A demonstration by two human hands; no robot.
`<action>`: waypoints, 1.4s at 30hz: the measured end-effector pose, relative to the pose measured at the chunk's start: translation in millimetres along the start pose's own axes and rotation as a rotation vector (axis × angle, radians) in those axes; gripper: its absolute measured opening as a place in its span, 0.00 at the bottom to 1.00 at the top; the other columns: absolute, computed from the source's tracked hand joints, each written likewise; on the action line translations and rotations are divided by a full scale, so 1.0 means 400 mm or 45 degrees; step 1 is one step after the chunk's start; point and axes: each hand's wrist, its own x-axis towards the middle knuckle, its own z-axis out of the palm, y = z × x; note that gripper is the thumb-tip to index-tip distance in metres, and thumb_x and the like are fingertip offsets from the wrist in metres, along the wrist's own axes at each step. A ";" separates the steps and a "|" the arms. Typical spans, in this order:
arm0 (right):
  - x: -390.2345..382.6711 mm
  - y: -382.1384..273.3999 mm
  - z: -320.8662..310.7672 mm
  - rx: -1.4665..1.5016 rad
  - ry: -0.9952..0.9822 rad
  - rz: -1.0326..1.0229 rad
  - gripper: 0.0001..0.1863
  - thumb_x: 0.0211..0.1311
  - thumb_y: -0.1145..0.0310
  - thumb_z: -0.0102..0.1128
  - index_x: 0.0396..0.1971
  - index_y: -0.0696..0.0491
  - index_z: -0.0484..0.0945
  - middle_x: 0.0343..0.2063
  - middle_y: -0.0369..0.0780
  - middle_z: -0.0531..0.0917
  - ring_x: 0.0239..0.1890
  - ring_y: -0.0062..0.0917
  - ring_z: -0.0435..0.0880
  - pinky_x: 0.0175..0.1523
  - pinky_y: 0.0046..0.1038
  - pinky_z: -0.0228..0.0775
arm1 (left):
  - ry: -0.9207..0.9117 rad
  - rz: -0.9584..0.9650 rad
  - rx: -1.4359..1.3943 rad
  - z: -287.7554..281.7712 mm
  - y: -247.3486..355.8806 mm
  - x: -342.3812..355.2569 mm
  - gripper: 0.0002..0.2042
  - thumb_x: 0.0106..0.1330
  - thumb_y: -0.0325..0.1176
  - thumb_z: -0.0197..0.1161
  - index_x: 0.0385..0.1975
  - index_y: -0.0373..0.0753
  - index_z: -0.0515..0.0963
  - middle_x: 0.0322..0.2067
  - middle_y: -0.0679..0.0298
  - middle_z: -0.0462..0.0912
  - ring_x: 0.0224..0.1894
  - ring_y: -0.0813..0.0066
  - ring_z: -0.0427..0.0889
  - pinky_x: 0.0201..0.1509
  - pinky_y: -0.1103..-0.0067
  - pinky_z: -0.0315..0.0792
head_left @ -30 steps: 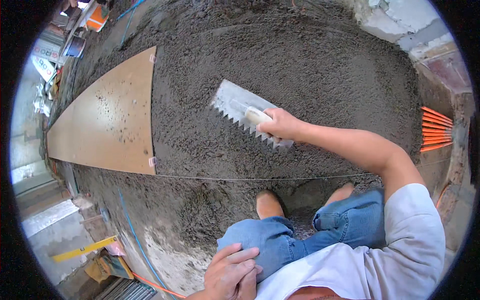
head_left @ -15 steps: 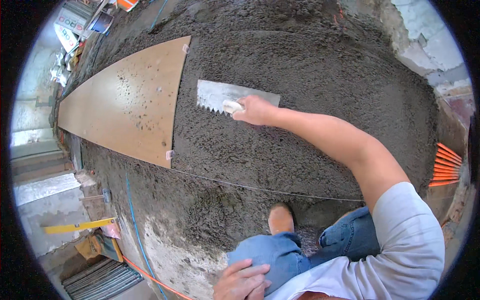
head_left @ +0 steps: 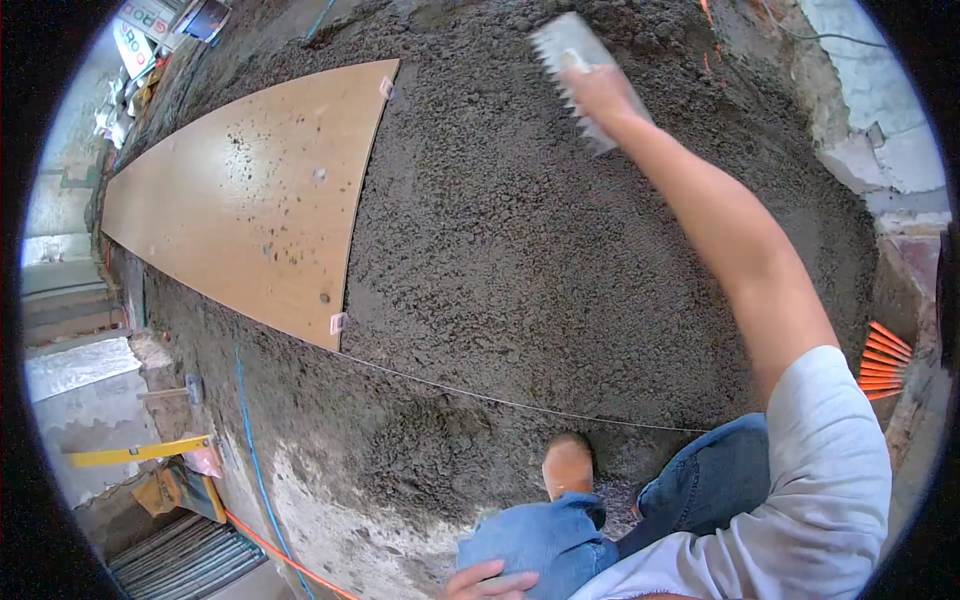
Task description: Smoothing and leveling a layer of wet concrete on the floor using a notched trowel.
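From the head view, my right hand (head_left: 600,92) is closed around the notched trowel (head_left: 585,75), which is pressed on the grey mortar bed (head_left: 520,250), well beyond the laid tan tile (head_left: 250,200). My left hand (head_left: 490,582) rests with fingers spread on my knee.

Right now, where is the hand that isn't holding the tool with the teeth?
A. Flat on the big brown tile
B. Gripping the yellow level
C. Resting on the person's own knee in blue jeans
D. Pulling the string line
C. The left hand rests on the bent knee in blue jeans at the bottom of the picture, while the right hand holds the notched trowel far out over the grey mortar bed.
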 end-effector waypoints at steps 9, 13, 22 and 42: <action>0.079 0.003 0.049 0.864 0.021 0.398 0.15 0.49 0.59 0.61 0.21 0.58 0.76 0.15 0.36 0.75 0.13 0.19 0.70 0.17 0.23 0.58 | 0.090 0.085 -0.056 -0.017 -0.022 0.024 0.17 0.57 0.25 0.62 0.47 0.34 0.71 0.36 0.51 0.83 0.42 0.56 0.82 0.54 0.62 0.69; 0.038 -0.019 0.050 1.089 -0.025 0.337 0.14 0.52 0.61 0.59 0.22 0.58 0.76 0.16 0.36 0.75 0.12 0.17 0.68 0.15 0.20 0.55 | 0.031 0.028 -0.081 -0.024 -0.029 0.009 0.19 0.55 0.24 0.64 0.46 0.34 0.70 0.35 0.51 0.83 0.41 0.57 0.83 0.54 0.61 0.69; 0.082 -0.065 0.163 0.648 0.014 0.012 0.17 0.52 0.58 0.58 0.22 0.59 0.76 0.15 0.36 0.75 0.13 0.18 0.71 0.17 0.24 0.61 | 0.020 -0.045 -0.145 -0.035 -0.043 0.002 0.19 0.52 0.23 0.65 0.45 0.35 0.71 0.34 0.53 0.83 0.44 0.58 0.82 0.55 0.61 0.68; 0.039 -0.156 0.203 0.604 -0.005 -0.011 0.20 0.53 0.55 0.59 0.23 0.60 0.78 0.14 0.36 0.75 0.13 0.18 0.69 0.21 0.25 0.63 | -0.089 -0.283 -0.046 -0.057 -0.031 -0.064 0.05 0.64 0.27 0.48 0.34 0.37 0.71 0.33 0.61 0.84 0.45 0.61 0.81 0.57 0.59 0.65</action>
